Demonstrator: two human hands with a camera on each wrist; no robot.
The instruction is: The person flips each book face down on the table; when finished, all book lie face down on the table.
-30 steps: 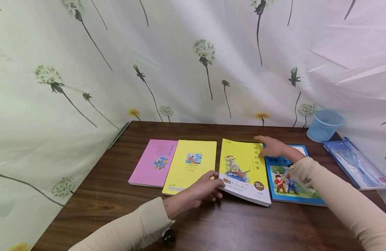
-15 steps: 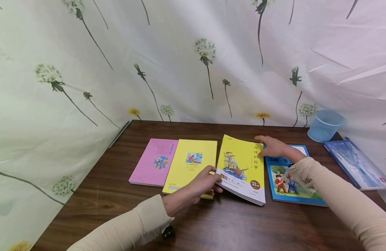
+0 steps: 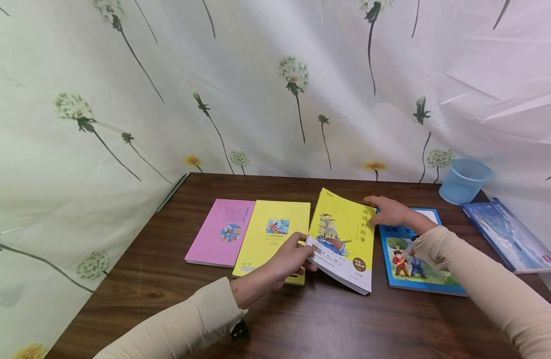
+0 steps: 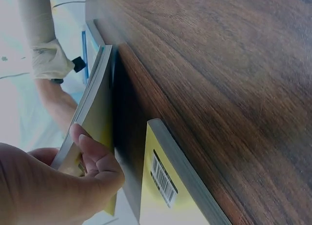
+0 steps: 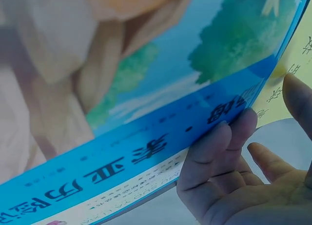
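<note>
My left hand (image 3: 282, 264) pinches the lower left edge of a yellow book (image 3: 343, 224) with a sailing ship on its cover. That edge is raised, so the book tilts up on its left side; the left wrist view shows a dark gap under it. At the book's upper right edge is my right hand (image 3: 392, 212), thumb over the cover. In the right wrist view, some of its fingertips (image 5: 243, 125) rest on the blue book (image 5: 195, 108), while the index finger stays apart from the thumb. Part of the blue book is hidden under the right sleeve.
Left of the ship book lie a second yellow book (image 3: 268, 234), back cover up with a barcode (image 4: 165, 180), and a pink book (image 3: 217, 232). A light-blue bin (image 3: 465, 182) and another blue book (image 3: 508, 234) are at the right of the brown table (image 3: 168, 309).
The ship book's left edge has risen and the book has shifted slightly left and turned, with my left hand gripping it. My right hand has stayed almost in place.
</note>
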